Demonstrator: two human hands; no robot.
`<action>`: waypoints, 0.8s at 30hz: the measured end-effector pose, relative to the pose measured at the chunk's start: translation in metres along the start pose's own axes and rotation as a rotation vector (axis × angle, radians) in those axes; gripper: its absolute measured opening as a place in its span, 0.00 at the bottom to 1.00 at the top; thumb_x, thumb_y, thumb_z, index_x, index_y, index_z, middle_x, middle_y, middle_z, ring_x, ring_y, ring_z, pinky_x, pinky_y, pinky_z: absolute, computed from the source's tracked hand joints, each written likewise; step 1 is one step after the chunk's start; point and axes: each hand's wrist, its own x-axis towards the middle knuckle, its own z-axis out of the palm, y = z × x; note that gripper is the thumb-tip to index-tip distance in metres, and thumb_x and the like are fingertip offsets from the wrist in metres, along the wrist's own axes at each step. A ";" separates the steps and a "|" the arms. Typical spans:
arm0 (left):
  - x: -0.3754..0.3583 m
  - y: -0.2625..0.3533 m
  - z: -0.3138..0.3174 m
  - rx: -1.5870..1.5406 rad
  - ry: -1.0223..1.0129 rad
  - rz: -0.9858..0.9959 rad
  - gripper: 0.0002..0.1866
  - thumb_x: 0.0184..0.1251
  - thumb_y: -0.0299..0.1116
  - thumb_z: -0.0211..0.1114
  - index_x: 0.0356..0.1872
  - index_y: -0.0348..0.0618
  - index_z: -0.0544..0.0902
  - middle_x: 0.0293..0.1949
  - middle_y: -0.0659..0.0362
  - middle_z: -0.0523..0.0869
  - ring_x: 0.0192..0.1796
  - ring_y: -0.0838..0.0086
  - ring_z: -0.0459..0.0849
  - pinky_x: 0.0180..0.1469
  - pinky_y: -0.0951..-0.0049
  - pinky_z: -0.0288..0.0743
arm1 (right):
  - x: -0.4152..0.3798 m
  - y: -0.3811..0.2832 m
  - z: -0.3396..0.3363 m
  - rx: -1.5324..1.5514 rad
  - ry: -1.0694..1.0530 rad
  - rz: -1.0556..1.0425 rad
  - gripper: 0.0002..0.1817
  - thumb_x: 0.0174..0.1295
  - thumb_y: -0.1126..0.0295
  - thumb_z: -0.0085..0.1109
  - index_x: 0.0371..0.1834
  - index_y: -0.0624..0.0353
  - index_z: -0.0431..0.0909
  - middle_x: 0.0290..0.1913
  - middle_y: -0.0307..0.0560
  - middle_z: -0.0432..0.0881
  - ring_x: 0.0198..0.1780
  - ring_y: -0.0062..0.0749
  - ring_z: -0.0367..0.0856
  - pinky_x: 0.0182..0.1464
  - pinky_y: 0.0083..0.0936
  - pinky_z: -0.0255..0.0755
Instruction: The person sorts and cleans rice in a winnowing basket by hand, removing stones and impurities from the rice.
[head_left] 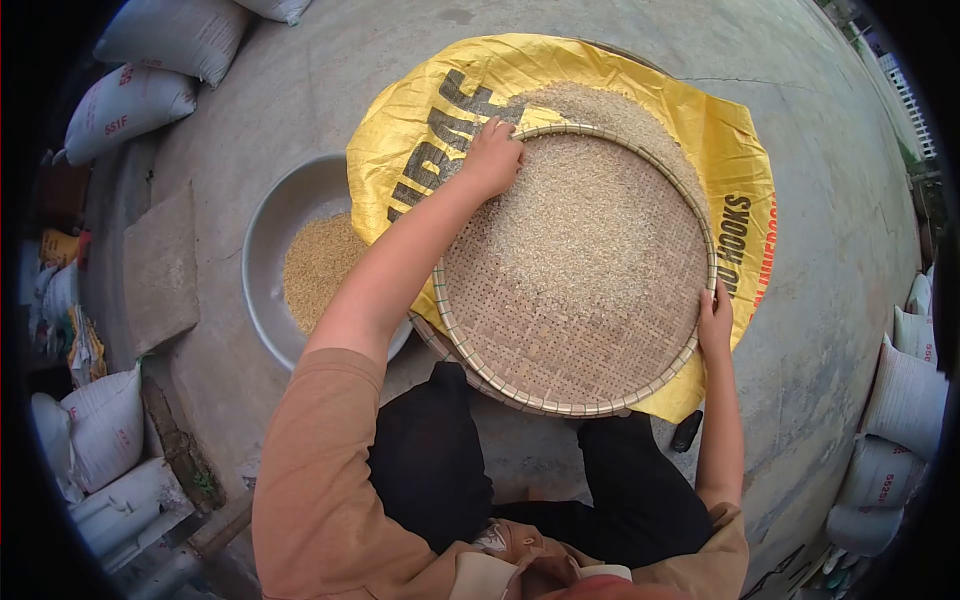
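A round woven bamboo winnowing tray (530, 365) sits in front of me, above my knees. Pale grain (585, 235) is spread over its far and middle part, leaving bare weave at the near side. My left hand (493, 158) grips the rim at the far left, fingers curled over it. At the right, my right hand (715, 318) is closed round the rim. Under the tray lies a yellow printed sack (400, 170), with more pale grain (610, 103) heaped on it beyond the far rim.
Left of the tray stands a wide metal basin (262, 250) with golden grain (320, 265) in it. Filled white sacks (130, 110) lie at the upper left, others (900, 390) along the right edge. A flat slab (165, 265) rests on the concrete floor (800, 200).
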 end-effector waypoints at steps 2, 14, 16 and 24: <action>0.001 -0.005 0.006 -0.001 0.093 0.026 0.05 0.56 0.30 0.65 0.33 0.45 0.81 0.60 0.52 0.71 0.68 0.53 0.60 0.67 0.59 0.58 | 0.000 -0.004 -0.001 -0.004 -0.012 0.035 0.23 0.66 0.68 0.51 0.63 0.64 0.65 0.49 0.53 0.78 0.46 0.32 0.76 0.51 0.24 0.69; 0.004 0.008 0.009 -0.044 0.099 -0.055 0.07 0.56 0.34 0.66 0.34 0.45 0.81 0.58 0.53 0.72 0.66 0.56 0.62 0.65 0.58 0.60 | -0.003 -0.014 -0.002 0.016 -0.028 0.058 0.23 0.66 0.68 0.50 0.63 0.64 0.65 0.46 0.52 0.79 0.44 0.31 0.76 0.49 0.24 0.69; 0.005 0.009 0.011 -0.032 0.084 -0.064 0.08 0.57 0.34 0.66 0.34 0.44 0.80 0.58 0.53 0.71 0.66 0.56 0.61 0.65 0.58 0.59 | -0.003 -0.013 -0.001 0.028 -0.020 0.028 0.23 0.66 0.68 0.50 0.63 0.64 0.65 0.46 0.52 0.79 0.44 0.31 0.76 0.49 0.24 0.69; 0.009 0.000 0.004 -0.133 0.172 -0.028 0.07 0.58 0.33 0.65 0.33 0.42 0.79 0.60 0.51 0.71 0.67 0.56 0.60 0.66 0.57 0.58 | -0.004 -0.017 -0.002 -0.017 -0.028 0.097 0.24 0.66 0.67 0.51 0.63 0.63 0.65 0.44 0.50 0.78 0.43 0.29 0.76 0.48 0.24 0.69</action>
